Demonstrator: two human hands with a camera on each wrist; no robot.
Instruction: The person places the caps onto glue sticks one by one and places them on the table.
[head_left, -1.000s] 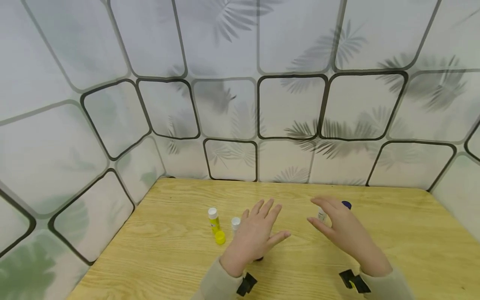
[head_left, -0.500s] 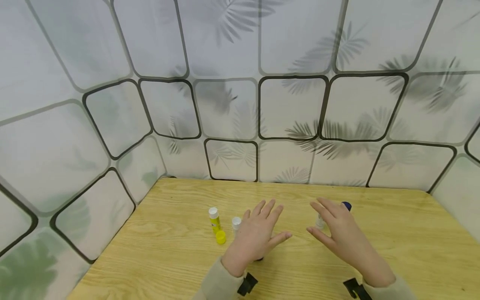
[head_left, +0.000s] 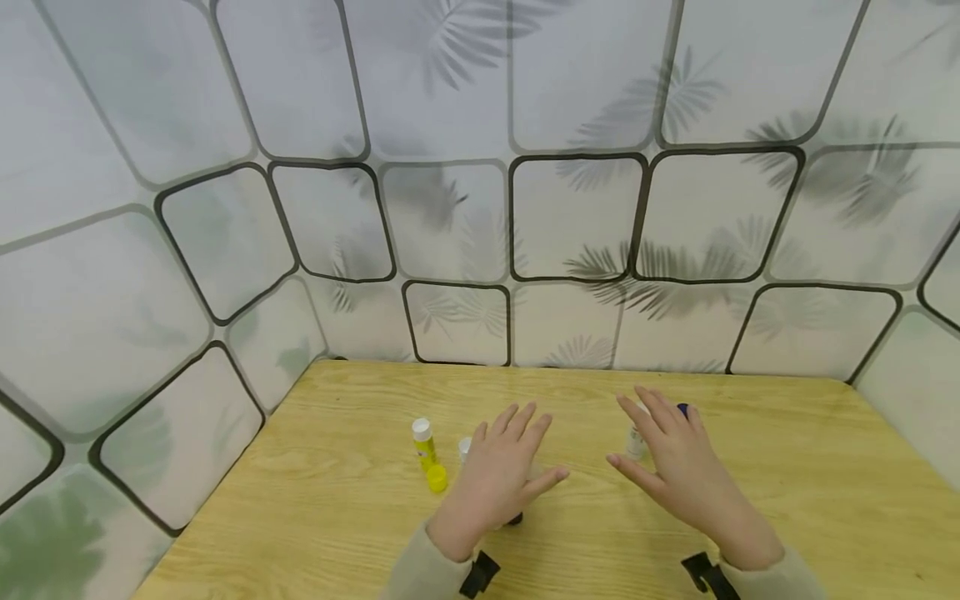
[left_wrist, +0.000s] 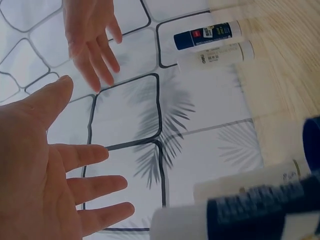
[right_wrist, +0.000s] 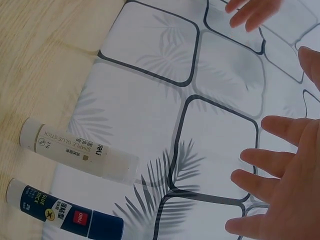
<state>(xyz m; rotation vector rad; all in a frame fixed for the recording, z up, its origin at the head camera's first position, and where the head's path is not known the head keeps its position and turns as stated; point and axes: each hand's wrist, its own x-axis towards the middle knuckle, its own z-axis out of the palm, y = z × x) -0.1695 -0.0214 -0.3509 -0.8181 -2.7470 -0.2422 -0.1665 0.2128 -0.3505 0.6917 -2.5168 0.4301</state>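
Both hands hover over the table with spread fingers, holding nothing. My left hand (head_left: pixel 495 475) hides part of a white glue stick (head_left: pixel 464 448) and a dark round end (head_left: pixel 515 518). In the left wrist view, a blue-labelled glue stick (left_wrist: pixel 260 210), a white glue stick (left_wrist: pixel 245 182) and a blue cap (left_wrist: pixel 312 142) are close to that hand. My right hand (head_left: pixel 678 458) partly covers a white glue stick (head_left: pixel 635 442) and a blue cap end (head_left: pixel 682 409). The right wrist view shows these as a translucent white glue stick (right_wrist: pixel 82 152) and a blue glue stick (right_wrist: pixel 65 210).
Left of my left hand stands a yellow glue stick (head_left: pixel 426 450) with a white top. A yellow cap (head_left: pixel 437 478) sits just in front of it. Patterned cloth walls (head_left: pixel 457 325) border the wooden table (head_left: pixel 322 500) at the back and left.
The right hand's fingers have spread apart and its wrist has turned slightly. The left hand stays nearly in place. The head view has shifted a little; the glue sticks appear unmoved.
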